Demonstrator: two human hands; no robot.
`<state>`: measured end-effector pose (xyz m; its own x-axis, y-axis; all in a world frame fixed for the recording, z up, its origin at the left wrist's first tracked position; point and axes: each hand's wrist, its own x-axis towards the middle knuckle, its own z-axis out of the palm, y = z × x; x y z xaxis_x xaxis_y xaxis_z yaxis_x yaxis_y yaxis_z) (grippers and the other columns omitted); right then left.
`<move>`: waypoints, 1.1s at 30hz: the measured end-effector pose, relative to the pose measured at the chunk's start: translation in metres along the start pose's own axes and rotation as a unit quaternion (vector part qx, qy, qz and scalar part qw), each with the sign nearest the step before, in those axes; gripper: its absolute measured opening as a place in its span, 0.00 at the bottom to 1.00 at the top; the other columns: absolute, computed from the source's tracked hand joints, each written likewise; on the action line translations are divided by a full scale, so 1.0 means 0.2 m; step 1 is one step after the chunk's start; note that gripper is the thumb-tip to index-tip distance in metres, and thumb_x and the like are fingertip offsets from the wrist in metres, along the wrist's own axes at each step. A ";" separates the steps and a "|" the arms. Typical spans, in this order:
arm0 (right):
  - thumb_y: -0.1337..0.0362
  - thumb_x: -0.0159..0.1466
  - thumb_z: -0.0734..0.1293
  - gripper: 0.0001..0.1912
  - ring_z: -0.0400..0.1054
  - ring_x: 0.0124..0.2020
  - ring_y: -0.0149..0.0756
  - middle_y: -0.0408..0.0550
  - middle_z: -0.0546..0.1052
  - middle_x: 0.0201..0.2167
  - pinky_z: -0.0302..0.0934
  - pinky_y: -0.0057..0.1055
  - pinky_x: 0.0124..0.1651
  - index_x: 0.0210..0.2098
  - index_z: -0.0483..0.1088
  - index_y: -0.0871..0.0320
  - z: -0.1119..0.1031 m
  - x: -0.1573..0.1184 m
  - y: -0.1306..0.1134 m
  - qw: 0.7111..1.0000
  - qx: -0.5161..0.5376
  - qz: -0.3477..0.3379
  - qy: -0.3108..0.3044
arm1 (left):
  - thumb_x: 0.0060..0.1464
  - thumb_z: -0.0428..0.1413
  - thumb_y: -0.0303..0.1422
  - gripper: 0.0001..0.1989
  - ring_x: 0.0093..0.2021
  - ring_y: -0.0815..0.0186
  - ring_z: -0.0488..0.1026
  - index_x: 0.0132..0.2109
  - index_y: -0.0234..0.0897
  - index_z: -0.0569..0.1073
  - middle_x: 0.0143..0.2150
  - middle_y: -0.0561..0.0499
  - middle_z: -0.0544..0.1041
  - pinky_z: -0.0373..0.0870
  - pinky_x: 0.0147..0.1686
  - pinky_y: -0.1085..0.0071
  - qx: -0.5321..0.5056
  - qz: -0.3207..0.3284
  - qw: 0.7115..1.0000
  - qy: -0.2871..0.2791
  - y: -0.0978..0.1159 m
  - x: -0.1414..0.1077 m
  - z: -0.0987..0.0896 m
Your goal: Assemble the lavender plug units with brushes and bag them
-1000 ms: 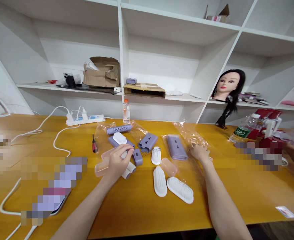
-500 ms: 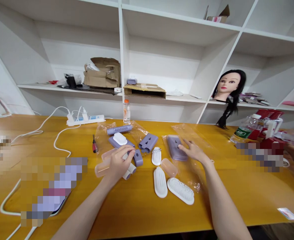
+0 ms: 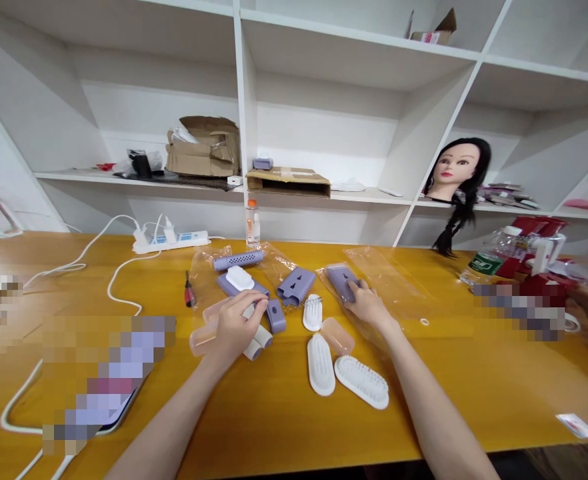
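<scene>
Well, across the broad tabletop point(image 3: 264, 433), the right hand point(image 3: 369, 307) rests over a purple casing point(image 3: 338, 275) toward the back edge; I can't tell whether it's gripping. The left hand point(image 3: 237, 327) curls over grey cylinders point(image 3: 263, 337), thumb and forefinger close together, any hold unclear. Slimmer, a red-handled screwdriver point(image 3: 189, 295) lies nearer the left edge.

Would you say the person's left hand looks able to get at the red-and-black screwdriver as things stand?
Probably yes: the screwdriver lies uncovered on the table, left of the left hand. Translucent peach cylinders lie partly between, but they look low enough to reach over.
</scene>
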<state>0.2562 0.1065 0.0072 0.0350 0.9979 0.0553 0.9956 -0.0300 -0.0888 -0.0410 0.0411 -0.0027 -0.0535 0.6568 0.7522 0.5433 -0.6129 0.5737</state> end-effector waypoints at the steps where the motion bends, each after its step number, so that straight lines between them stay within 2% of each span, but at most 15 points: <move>1: 0.59 0.59 0.61 0.30 0.59 0.52 0.57 0.62 0.58 0.57 0.56 0.48 0.48 0.59 0.54 0.56 0.00 0.00 0.00 1.000 -0.001 0.002 0.001 | 0.53 0.52 0.32 0.06 0.35 0.65 0.74 0.32 0.37 0.73 0.33 0.50 0.77 0.70 0.37 0.69 0.005 -0.006 1.000 0.004 -0.01 0.00 0.00; 5: 0.55 0.60 0.59 0.29 0.48 0.59 0.63 0.60 0.52 0.61 0.50 0.58 0.50 0.59 0.54 0.54 0.00 -0.01 0.00 1.000 -0.002 0.004 0.006 | 0.54 0.51 0.33 0.07 0.37 0.64 0.74 0.33 0.38 0.73 0.34 0.49 0.77 0.69 0.40 0.69 0.032 -0.023 0.999 0.005 -0.04 0.02 -0.01; 8: 0.54 0.62 0.57 0.28 0.40 0.63 0.62 0.58 0.49 0.64 0.46 0.60 0.53 0.60 0.52 0.54 -0.02 -0.04 -0.04 0.999 0.007 -0.022 0.038 | 0.53 0.51 0.33 0.07 0.37 0.63 0.73 0.33 0.39 0.74 0.35 0.50 0.77 0.68 0.39 0.68 0.074 -0.020 0.997 -0.012 -0.08 0.02 -0.01; 10: 0.56 0.63 0.57 0.27 0.39 0.63 0.59 0.56 0.50 0.64 0.43 0.59 0.56 0.60 0.53 0.53 -0.04 -0.06 -0.10 0.996 0.018 -0.071 0.057 | 0.52 0.52 0.34 0.07 0.38 0.62 0.73 0.34 0.40 0.74 0.35 0.50 0.77 0.68 0.40 0.67 0.110 -0.010 0.994 -0.012 -0.11 0.02 -0.01; 13: 0.59 0.63 0.58 0.25 0.37 0.64 0.55 0.52 0.51 0.64 0.38 0.60 0.58 0.59 0.55 0.51 -0.07 -0.11 -0.18 0.984 0.032 -0.167 0.054 | 0.52 0.52 0.35 0.08 0.41 0.59 0.71 0.37 0.41 0.75 0.40 0.48 0.76 0.67 0.42 0.63 0.161 -0.007 0.987 -0.008 -0.12 0.02 -0.02; 14: 0.60 0.63 0.58 0.24 0.37 0.65 0.54 0.50 0.51 0.64 0.37 0.61 0.58 0.59 0.56 0.51 -0.07 -0.13 -0.21 0.979 0.038 -0.194 0.052 | 0.51 0.53 0.37 0.10 0.43 0.57 0.70 0.39 0.41 0.75 0.43 0.47 0.76 0.66 0.43 0.61 0.179 -0.005 0.984 -0.025 -0.12 0.02 -0.02; 16: 0.61 0.63 0.58 0.23 0.36 0.65 0.52 0.49 0.50 0.65 0.36 0.62 0.58 0.57 0.58 0.50 -0.08 -0.16 -0.25 0.971 0.049 -0.229 0.054 | 0.48 0.55 0.40 0.19 0.50 0.51 0.65 0.47 0.41 0.73 0.52 0.45 0.72 0.64 0.47 0.55 0.217 0.007 0.971 -0.099 -0.10 0.00 0.00; 18: 0.62 0.63 0.57 0.21 0.36 0.65 0.49 0.48 0.51 0.64 0.35 0.61 0.59 0.56 0.60 0.49 -0.08 -0.17 -0.27 0.966 0.056 -0.246 0.064 | 0.45 0.57 0.43 0.31 0.58 0.45 0.56 0.56 0.40 0.66 0.60 0.41 0.63 0.56 0.52 0.47 0.255 0.028 0.947 -0.192 -0.06 -0.03 0.04; 19: 0.62 0.63 0.57 0.21 0.37 0.65 0.49 0.48 0.52 0.64 0.36 0.61 0.59 0.56 0.60 0.49 -0.08 -0.18 -0.27 0.964 0.058 -0.250 0.068 | 0.44 0.57 0.43 0.35 0.61 0.43 0.51 0.59 0.38 0.62 0.62 0.40 0.59 0.50 0.54 0.42 0.272 0.036 0.936 -0.221 -0.05 -0.05 0.07; 22: 0.62 0.64 0.56 0.20 0.39 0.65 0.49 0.47 0.54 0.63 0.37 0.60 0.59 0.56 0.60 0.48 -0.08 -0.19 -0.27 0.963 0.061 -0.252 0.075 | 0.46 0.55 0.39 0.36 0.64 0.42 0.43 0.61 0.32 0.57 0.61 0.37 0.60 0.35 0.56 0.38 0.313 0.043 0.916 -0.248 -0.01 -0.09 0.14; 25: 0.64 0.63 0.57 0.20 0.40 0.65 0.48 0.47 0.54 0.63 0.37 0.60 0.59 0.55 0.62 0.49 -0.07 -0.19 -0.27 0.963 0.058 -0.252 0.077 | 0.47 0.54 0.34 0.34 0.63 0.42 0.46 0.62 0.32 0.56 0.57 0.37 0.66 0.32 0.57 0.39 0.322 0.029 0.914 -0.247 -0.01 -0.10 0.17; 29: 0.64 0.63 0.56 0.20 0.41 0.65 0.48 0.48 0.56 0.62 0.39 0.62 0.58 0.54 0.63 0.49 -0.06 -0.18 -0.26 0.960 0.066 -0.258 0.090 | 0.45 0.55 0.35 0.34 0.60 0.45 0.54 0.60 0.35 0.58 0.55 0.40 0.67 0.33 0.57 0.41 0.294 -0.007 0.924 -0.243 0.02 -0.07 0.15; 31: 0.64 0.63 0.56 0.20 0.43 0.64 0.49 0.48 0.57 0.62 0.41 0.62 0.57 0.54 0.62 0.48 -0.06 -0.18 -0.25 0.953 0.083 -0.266 0.119 | 0.44 0.56 0.35 0.33 0.58 0.48 0.57 0.59 0.37 0.59 0.55 0.41 0.67 0.36 0.58 0.43 0.274 -0.029 0.933 -0.231 0.03 -0.06 0.13; 33: 0.64 0.63 0.56 0.20 0.48 0.62 0.47 0.49 0.60 0.60 0.46 0.57 0.58 0.55 0.62 0.50 -0.07 -0.19 -0.25 0.939 0.118 -0.271 0.174 | 0.43 0.56 0.36 0.33 0.56 0.50 0.59 0.58 0.39 0.60 0.54 0.43 0.67 0.44 0.57 0.47 0.248 -0.050 0.944 -0.210 0.04 -0.05 0.12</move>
<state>0.2060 0.0701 0.0239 -0.4046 0.7822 0.4738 0.8297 0.5318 -0.1694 -0.0162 0.0401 -0.0124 0.1549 0.8811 0.4468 0.8845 -0.3251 0.3345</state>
